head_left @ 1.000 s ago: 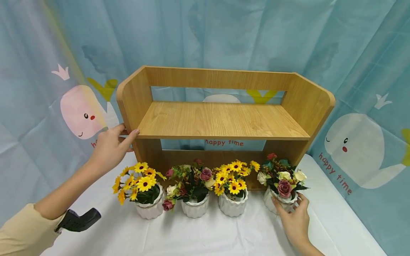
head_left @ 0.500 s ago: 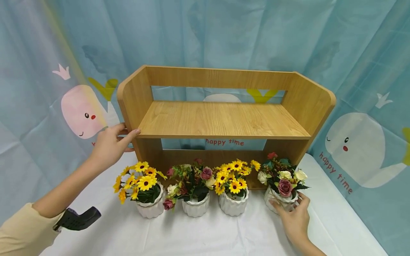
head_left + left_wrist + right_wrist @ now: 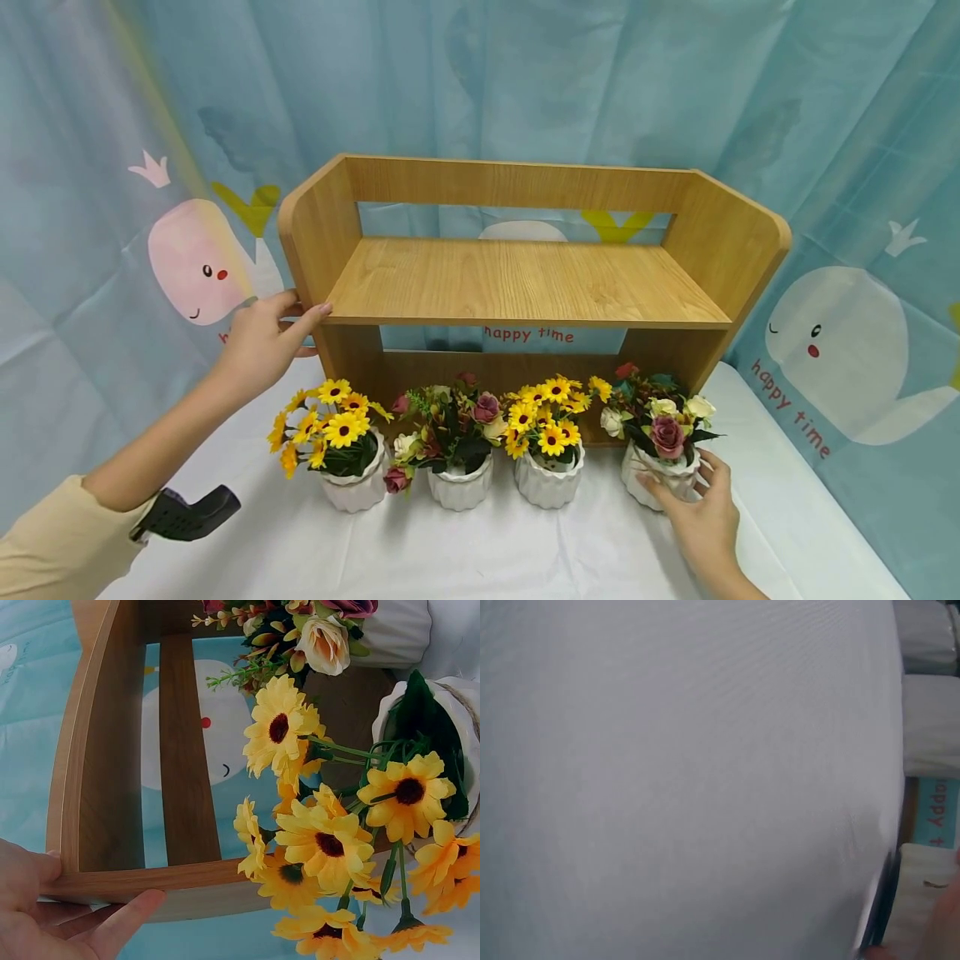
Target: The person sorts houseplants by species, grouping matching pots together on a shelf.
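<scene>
My left hand grips the left side panel of a two-tier wooden shelf, thumb at the front edge of the upper board. In the left wrist view its fingers lie along the panel's outer side. At the far right, my right hand holds a white flowerpot with mauve and cream roses, thumb on its front and fingers round its right side. The right wrist view shows only part of this pot, at the edge; whether its base touches the table cannot be told.
In front of the shelf stand a left sunflower pot, a rose pot and another sunflower pot, in a row. White cloth covers the table. A blue printed curtain hangs behind and at both sides.
The roses in the rightmost pot have shifted slightly left, and my right hand has moved slightly right around the pot. My left hand keeps its hold on the shelf.
</scene>
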### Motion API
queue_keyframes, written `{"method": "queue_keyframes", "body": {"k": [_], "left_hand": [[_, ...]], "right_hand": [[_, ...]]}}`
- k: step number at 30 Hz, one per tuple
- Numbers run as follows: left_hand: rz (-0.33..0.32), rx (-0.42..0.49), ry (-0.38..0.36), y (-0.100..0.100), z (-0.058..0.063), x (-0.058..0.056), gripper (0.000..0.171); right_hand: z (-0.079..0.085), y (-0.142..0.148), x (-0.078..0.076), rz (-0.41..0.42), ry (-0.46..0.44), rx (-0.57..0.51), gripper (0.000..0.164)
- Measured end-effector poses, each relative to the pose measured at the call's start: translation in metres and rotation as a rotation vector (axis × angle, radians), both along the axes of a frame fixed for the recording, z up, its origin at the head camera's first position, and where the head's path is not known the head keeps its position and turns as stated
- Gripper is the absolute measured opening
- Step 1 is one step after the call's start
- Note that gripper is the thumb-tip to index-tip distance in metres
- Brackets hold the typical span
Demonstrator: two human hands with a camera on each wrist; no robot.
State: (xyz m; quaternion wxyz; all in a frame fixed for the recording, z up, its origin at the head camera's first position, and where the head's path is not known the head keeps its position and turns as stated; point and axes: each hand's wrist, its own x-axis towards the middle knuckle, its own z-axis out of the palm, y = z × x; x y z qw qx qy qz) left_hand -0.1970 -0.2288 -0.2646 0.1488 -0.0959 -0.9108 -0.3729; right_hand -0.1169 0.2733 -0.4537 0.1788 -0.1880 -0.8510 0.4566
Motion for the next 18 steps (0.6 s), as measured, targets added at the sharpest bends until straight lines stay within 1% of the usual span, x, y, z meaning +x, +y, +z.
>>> {"method": "queue_keyframes", "body": {"k": [4, 7, 14, 18], "left_hand": [[-0.001, -0.002, 0.004, 0.0, 0.0001, 0.0001, 0.051], [-0.001, -0.004, 0.004, 0.0003, 0.0004, 0.0006, 0.05], [0.005, -0.008, -0.001, 0.0002, 0.0005, 0.0011, 0.05], [0.004, -0.016, 0.002, -0.0003, 0.0002, 0.0002, 0.049]], "right_hand": [[0.0015, 0.0035, -0.0008, 0.0, -0.032, -0.007, 0.104], [0.0019, 0.0053, -0.0016, 0.002, -0.032, -0.01, 0.102], [0.0038, 0.0072, -0.001, 0.01, -0.017, 0.034, 0.08], [0.0053, 0.0082, 0.0007, 0.004, -0.02, 0.036, 0.073]]}}
